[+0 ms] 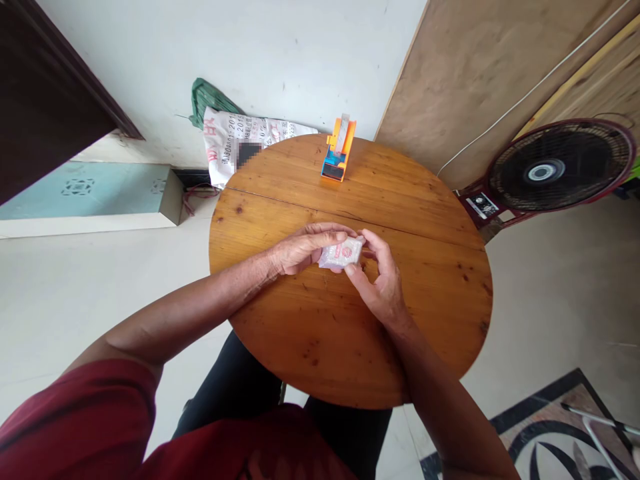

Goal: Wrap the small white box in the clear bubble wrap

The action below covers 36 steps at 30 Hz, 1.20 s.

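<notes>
Packet point(343, 254), wrapped in clear plastic with red print, sits between my two grips, over the worktop point(320, 320). My left grip point(306, 249) is closed on its left end, thumb laid along the top; my right grip point(383, 281) pinches the right end, thumb at the near edge and forefinger at the far corner. Beyond both grips, near the worktop's far edge, stands the dispenser point(341, 150), upright. Farther left lies the printed sack point(219, 147); well right of my right grip is the fan point(560, 167).
</notes>
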Tool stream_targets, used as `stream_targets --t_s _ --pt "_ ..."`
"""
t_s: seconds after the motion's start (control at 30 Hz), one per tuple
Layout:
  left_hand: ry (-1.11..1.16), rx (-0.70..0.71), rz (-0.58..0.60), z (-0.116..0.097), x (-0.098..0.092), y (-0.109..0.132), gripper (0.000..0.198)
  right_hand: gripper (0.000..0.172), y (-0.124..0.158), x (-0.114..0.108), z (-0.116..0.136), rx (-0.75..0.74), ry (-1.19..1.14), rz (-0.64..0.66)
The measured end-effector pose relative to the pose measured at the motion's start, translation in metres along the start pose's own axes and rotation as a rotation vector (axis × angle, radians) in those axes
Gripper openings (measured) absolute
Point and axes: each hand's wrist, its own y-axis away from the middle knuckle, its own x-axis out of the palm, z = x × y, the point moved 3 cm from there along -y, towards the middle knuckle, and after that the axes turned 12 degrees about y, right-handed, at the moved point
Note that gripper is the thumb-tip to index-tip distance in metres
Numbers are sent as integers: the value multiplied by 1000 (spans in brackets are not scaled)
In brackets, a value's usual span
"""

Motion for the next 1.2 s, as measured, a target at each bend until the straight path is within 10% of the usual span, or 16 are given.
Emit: stream_targets --t_s 0.4,0.77,1.2 --pt "-46 -2 -12 1 1 -2 41 67 -1 1 2 -34 141 -30" --pt "-346 128 -88 -2 -9 1 75 48 -8 2 -19 253 84 167" --pt "-826 277 -304 -18 -18 5 76 82 -7 -11 -26 251 205 276"
